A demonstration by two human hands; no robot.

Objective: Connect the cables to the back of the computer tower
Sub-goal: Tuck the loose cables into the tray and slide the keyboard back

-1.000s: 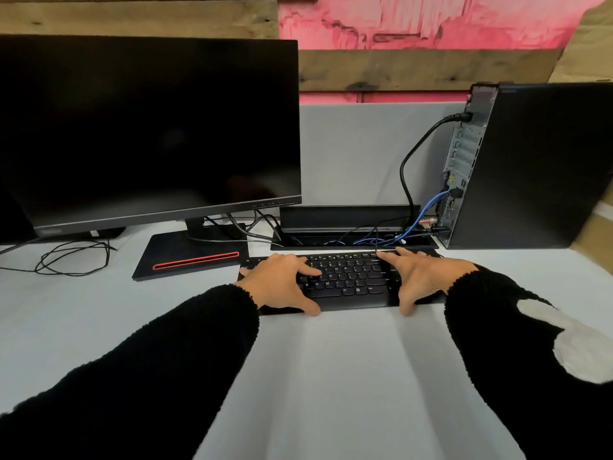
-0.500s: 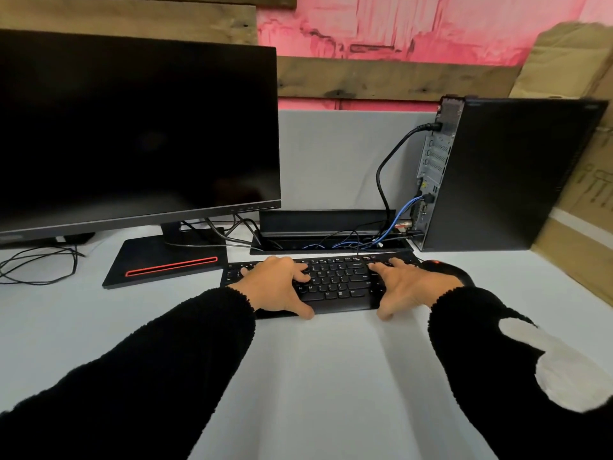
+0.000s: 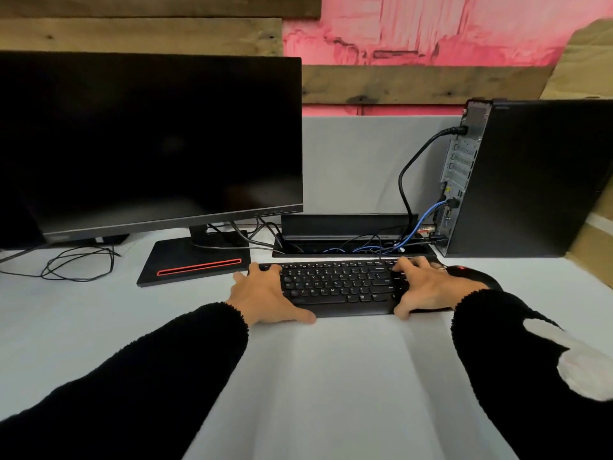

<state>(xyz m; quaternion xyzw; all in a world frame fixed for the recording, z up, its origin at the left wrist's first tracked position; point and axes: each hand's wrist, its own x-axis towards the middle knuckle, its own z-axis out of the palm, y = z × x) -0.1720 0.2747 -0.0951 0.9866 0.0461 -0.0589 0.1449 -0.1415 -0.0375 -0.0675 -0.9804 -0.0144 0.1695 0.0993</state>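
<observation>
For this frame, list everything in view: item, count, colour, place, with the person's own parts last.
monitor: 1, black, screen dark, left on the desk
monitor base: 1, black with red stripe, under the monitor
keyboard: 1, black, centre, under both hands
computer tower: 1, black, right, its back facing left
power cable: 1, black, plugged in near the tower's top
blue cable: 1, blue, plugged in lower down
cable tray: 1, black, lid open, behind the keyboard
loose cable: 1, black, coiled at far left
mouse: 1, black, mostly hidden behind the right hand
desk: 1, white
left hand: 1, grips the keyboard's left end
right hand: 1, grips the keyboard's right end
</observation>
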